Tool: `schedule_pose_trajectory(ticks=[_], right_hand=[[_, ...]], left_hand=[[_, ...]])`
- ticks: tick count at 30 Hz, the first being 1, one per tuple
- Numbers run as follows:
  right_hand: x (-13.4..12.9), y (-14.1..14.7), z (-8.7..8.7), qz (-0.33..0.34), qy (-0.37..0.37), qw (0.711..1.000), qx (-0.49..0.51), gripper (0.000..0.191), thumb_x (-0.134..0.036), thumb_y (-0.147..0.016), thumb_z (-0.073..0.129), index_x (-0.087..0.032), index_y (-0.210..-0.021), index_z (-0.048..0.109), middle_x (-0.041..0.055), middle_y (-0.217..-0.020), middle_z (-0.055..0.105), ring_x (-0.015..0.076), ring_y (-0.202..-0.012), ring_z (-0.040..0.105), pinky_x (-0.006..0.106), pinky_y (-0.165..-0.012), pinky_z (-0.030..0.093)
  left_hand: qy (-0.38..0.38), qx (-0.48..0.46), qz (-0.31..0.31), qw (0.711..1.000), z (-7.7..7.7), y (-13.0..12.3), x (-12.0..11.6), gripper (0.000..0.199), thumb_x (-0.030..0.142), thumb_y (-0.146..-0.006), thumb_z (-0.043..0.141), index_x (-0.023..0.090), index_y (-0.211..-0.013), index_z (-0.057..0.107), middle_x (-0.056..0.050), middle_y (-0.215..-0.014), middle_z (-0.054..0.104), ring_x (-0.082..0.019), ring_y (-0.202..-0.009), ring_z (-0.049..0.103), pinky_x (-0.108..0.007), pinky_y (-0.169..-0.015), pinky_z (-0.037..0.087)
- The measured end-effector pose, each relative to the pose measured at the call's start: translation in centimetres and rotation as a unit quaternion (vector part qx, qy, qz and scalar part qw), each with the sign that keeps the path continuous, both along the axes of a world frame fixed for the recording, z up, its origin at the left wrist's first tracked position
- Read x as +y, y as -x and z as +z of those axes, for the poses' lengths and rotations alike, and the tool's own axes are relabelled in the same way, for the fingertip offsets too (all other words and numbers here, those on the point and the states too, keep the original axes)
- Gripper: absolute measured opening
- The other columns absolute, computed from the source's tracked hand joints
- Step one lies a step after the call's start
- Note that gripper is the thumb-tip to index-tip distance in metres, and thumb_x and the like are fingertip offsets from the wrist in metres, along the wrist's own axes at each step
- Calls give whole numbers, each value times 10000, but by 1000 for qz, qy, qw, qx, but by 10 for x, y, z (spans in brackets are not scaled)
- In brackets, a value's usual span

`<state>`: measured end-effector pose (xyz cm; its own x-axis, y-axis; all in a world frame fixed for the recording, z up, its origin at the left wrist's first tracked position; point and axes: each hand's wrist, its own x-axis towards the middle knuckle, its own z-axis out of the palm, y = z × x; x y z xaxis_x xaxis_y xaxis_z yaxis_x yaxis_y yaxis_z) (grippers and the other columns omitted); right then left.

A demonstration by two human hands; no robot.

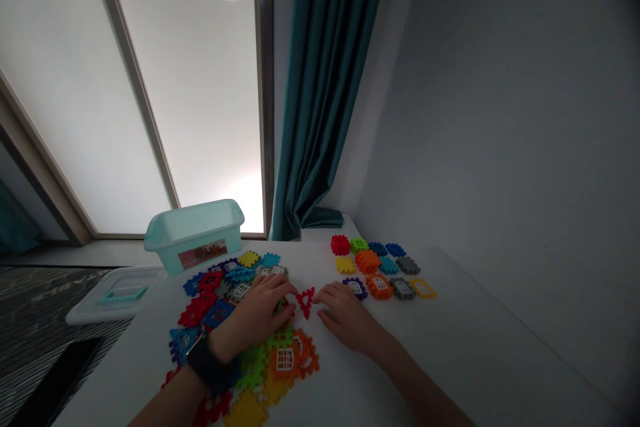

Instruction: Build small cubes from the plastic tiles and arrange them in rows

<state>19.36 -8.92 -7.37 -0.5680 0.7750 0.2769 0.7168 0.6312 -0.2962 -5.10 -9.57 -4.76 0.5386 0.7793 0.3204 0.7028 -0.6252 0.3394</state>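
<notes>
A small red triangular plastic piece with a hollow middle lies on the white table between my two hands. My left hand, with a dark watch on its wrist, rests over a loose pile of interlocking building pieces. Its thumb and index finger are apart, the index tip close to the triangle's left corner. Parts of green and red pieces show beneath that hand. From the other side, my right hand reaches in with fingers extended, fingertips at the triangle's right corner and thumb apart. Whether either hand touches the triangle is hard to tell.
Notched pieces sorted by colour, including a red stack and an orange window piece, stand in rows at back right. A mint plastic bin stands back left, beside its clear lid. A wall borders the right.
</notes>
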Motion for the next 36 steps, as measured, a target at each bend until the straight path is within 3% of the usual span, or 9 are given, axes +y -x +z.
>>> schedule_pose_trajectory(ticks=[11,16,20,26,36], right_hand=[[16,22,-4,-25,-24,998,-55,245,-174,-879,629,-218,-1119,646,89,-1141,672,268,-1122,601,436,-993,454],[11,28,-17,-69,-52,995,-43,476,-315,-862,697,-193,-1307,578,146,-1320,615,332,-1295,507,525,-1099,377],[8,23,-26,-78,-32,996,-27,641,-405,-826,739,-211,-1396,519,138,-1353,608,343,-1328,485,541,-1130,354],[12,20,-29,-68,5,998,-5,605,-362,-819,747,-219,-1371,546,121,-1308,633,326,-1295,524,515,-1123,381],[8,19,-32,-81,-28,996,26,668,-341,-780,791,-222,-1380,522,141,-1358,599,339,-1326,508,534,-1115,405]], left_hand=[[-75,3,25,997,-20,12,-13,171,183,-934,542,245,-1020,677,-47,-1031,685,-252,-987,604,-416,-917,421],[-94,-2,28,995,-19,10,-19,169,202,-957,504,230,-995,666,-51,-990,688,-244,-956,602,-413,-905,421],[-103,1,26,994,-16,5,-22,147,209,-946,521,234,-978,662,-47,-970,684,-244,-955,603,-412,-905,425],[-105,-1,26,994,-15,5,-22,148,211,-936,525,238,-969,666,-46,-959,683,-241,-934,609,-411,-905,431],[-88,6,36,995,-17,6,-20,158,204,-934,528,233,-978,677,-57,-986,690,-256,-971,612,-429,-905,436]])
